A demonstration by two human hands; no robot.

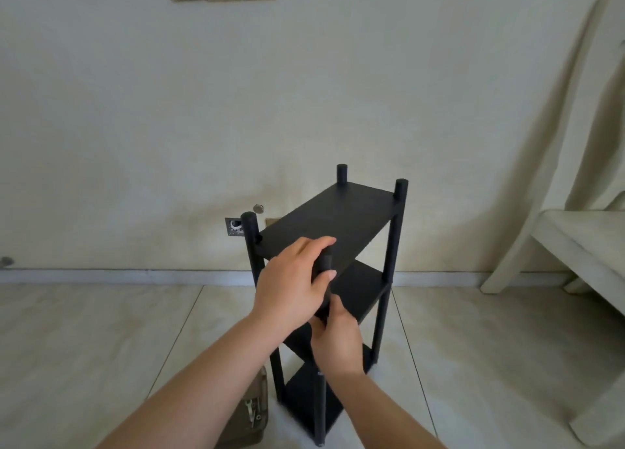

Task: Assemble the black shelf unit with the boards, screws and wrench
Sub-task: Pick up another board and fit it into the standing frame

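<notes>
Your left hand wraps around the top of the near post of the black shelf unit. Your right hand grips that post lower down.

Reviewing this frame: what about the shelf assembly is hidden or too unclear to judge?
Head view only:
- Near post top: wrapped by the left hand; cap or screw unseen.
- Post joint below: covered by the right hand.
- Tools on the brown box: too small and partly behind the left forearm.
- Shelf undersides, screws: not visible.
</notes>
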